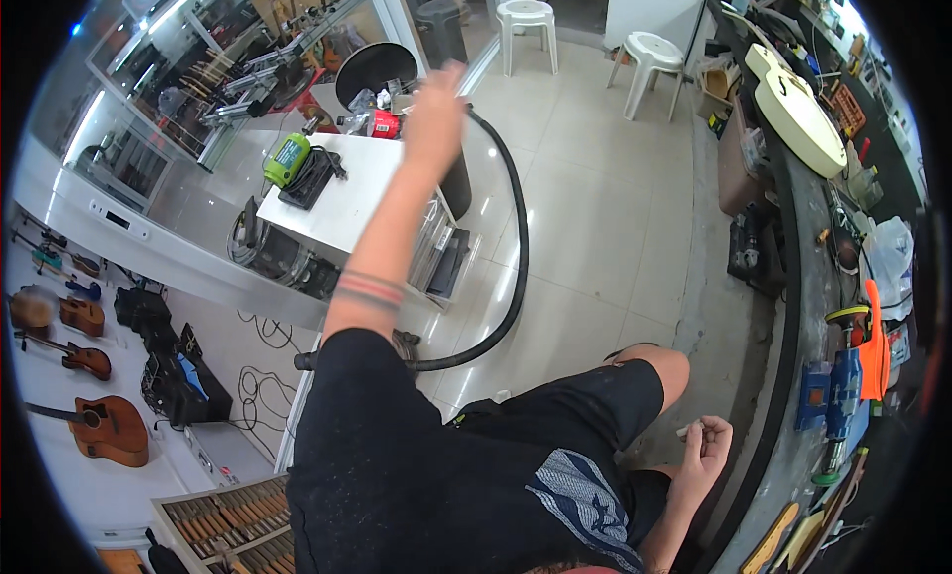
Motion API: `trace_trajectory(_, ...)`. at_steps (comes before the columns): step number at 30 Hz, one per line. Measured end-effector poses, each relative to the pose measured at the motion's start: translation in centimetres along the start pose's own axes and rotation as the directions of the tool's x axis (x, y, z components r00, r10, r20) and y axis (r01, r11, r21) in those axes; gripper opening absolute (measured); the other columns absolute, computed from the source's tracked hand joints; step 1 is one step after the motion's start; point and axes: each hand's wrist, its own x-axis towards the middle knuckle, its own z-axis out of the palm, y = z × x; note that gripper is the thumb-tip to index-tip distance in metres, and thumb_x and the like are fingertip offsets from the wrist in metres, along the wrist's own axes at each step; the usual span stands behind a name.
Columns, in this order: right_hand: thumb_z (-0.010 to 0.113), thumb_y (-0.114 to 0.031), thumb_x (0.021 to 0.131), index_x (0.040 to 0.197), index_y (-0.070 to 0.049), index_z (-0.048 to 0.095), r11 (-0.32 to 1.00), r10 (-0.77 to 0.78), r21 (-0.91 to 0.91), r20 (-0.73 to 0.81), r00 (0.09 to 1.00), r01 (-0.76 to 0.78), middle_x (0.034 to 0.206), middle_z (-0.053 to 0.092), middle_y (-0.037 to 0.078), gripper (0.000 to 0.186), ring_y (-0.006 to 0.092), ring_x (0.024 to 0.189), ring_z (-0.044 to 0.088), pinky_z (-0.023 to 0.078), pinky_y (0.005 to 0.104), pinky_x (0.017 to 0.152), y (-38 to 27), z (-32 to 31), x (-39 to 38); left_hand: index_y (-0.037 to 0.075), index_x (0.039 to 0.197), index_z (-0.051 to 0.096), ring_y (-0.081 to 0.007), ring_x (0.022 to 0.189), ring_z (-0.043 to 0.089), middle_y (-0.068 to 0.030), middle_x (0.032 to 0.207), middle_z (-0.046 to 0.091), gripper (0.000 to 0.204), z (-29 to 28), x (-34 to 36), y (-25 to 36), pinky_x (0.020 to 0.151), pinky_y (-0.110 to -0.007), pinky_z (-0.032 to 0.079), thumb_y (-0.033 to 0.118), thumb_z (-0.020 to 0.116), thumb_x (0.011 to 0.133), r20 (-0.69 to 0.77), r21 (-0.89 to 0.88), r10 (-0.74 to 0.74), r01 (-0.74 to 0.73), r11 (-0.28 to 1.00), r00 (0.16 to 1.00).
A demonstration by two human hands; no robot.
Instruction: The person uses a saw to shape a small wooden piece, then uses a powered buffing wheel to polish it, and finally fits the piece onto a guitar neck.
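Observation:
My left arm stretches forward, and my left hand (pixel 434 123) is over the near rim of a dark, round bin (pixel 372 63). Its fingers look stretched out, though motion blurs them slightly, and nothing shows in them. Crumpled wrappers and a red packet (pixel 386 125) lie around the bin's opening beside this hand. My right hand (pixel 706 443) is raised at my right side, near the workbench edge. Its fingers are pinched on a small pale piece (pixel 684 431), too small to name.
A green power tool (pixel 288 160) stands on a white cabinet (pixel 342 212). A black hose (pixel 521 247) curves across the floor. Along the right runs a workbench (pixel 798 306) with a pale guitar body (pixel 793 113) and a blue vise (pixel 843 391). White stools (pixel 653 54) stand farther off.

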Motion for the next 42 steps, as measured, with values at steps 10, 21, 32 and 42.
trace_trajectory(10,0.065,-0.004,0.108,0.106,0.0,0.063,0.994,-0.017,0.103,-0.127,0.992,0.03,0.097,0.066,0.004,0.005,0.0104,0.086,0.064,0.053,0.0266,0.078,-2.8,2.9,1.1,0.0,0.151,0.054,-0.02,0.104,0.072,-0.0124,0.12,0.072,0.052,-3.5,-13.8,30.3,0.09,-0.038,0.058,0.018,0.072,0.105,0.553,-0.747,0.684,0.646,0.154,0.476)
trace_trajectory(21,0.052,-0.021,0.116,0.124,0.004,0.066,0.85,0.135,0.52,-0.364,0.921,0.081,0.097,0.07,0.008,0.03,0.0159,0.085,0.068,0.054,0.0314,0.078,1.5,-4.9,-4.6,-0.003,0.108,0.075,-0.0097,0.068,0.071,-0.0064,0.08,0.075,0.019,-6.7,-17.3,42.7,0.064,-0.025,0.058,0.015,0.07,0.106,0.447,-0.484,0.894,0.847,0.221,0.022)
trace_trajectory(32,0.067,-0.029,0.095,0.143,-0.005,0.069,0.597,0.741,-0.779,0.446,0.502,-0.188,0.139,0.071,0.024,0.054,0.0401,0.128,0.069,0.054,0.0494,0.108,42.7,0.8,-4.9,-0.004,0.125,0.071,-0.0134,0.066,0.073,-0.0099,0.081,0.076,0.026,-6.6,-15.0,46.6,0.062,-0.026,0.059,0.014,0.07,0.106,0.362,-0.385,0.931,0.903,0.192,-0.044)
trace_trajectory(42,0.058,-0.05,0.102,0.14,-0.014,0.074,0.821,0.558,-0.51,0.624,0.547,-0.256,0.148,0.066,0.02,0.054,0.0406,0.138,0.063,0.051,0.0528,0.112,50.6,10.5,-7.2,-0.001,0.128,0.064,-0.016,0.073,0.066,-0.0109,0.088,0.069,0.021,4.5,-7.3,54.3,0.065,-0.031,0.054,0.006,0.054,0.111,0.135,-0.686,0.826,0.653,-0.32,0.547)
